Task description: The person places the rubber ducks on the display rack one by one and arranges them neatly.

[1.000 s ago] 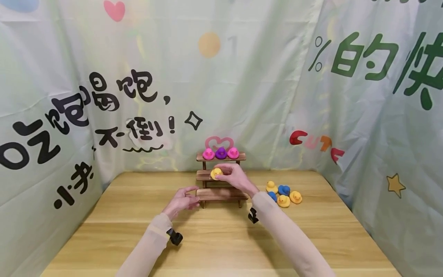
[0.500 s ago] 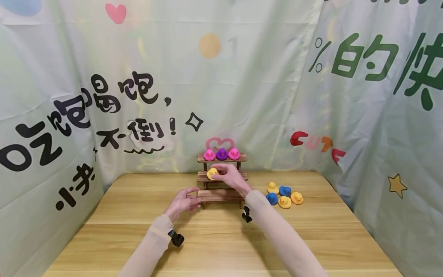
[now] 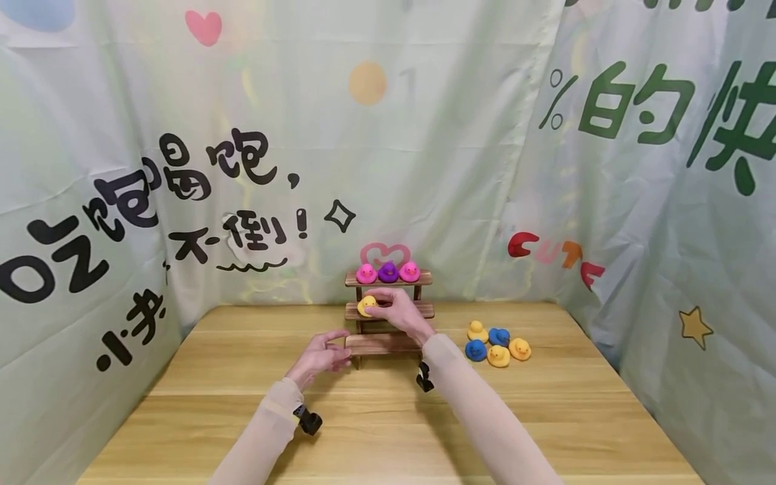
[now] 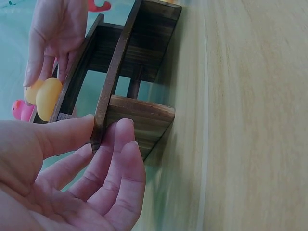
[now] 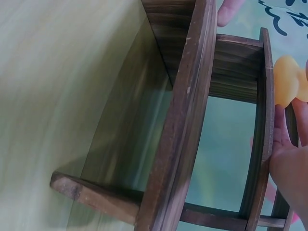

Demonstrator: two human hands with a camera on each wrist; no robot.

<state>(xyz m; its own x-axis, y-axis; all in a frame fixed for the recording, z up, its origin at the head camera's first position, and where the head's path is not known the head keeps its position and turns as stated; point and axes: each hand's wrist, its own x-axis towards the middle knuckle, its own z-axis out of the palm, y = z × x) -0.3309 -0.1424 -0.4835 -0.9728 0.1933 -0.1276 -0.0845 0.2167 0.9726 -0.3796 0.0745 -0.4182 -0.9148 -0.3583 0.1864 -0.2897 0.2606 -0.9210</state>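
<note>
A small three-tier wooden stand (image 3: 382,343) stands on the table. My right hand (image 3: 400,312) holds a yellow rubber duck (image 3: 366,306) at the left end of the middle tier. In the left wrist view that duck (image 4: 49,98) is right at the tier's surface, between thumb and fingers. My left hand (image 3: 321,358) grips the left end of the lowest tier, thumb (image 4: 72,134) on top and fingertips curled below. Along the top tier sit a pink duck (image 3: 366,273), a purple duck (image 3: 389,272) and another pink duck (image 3: 409,271).
Right of the stand, a loose group on the table (image 3: 376,431) has blue ducks, such as one at the front left (image 3: 475,350), and yellow ducks, such as one at the front (image 3: 499,356). A printed curtain (image 3: 424,168) surrounds the table's back and sides.
My right hand has carried the yellow duck leftward along the middle tier to its left end, slightly down. My left hand has stayed at the stand's lowest tier.
</note>
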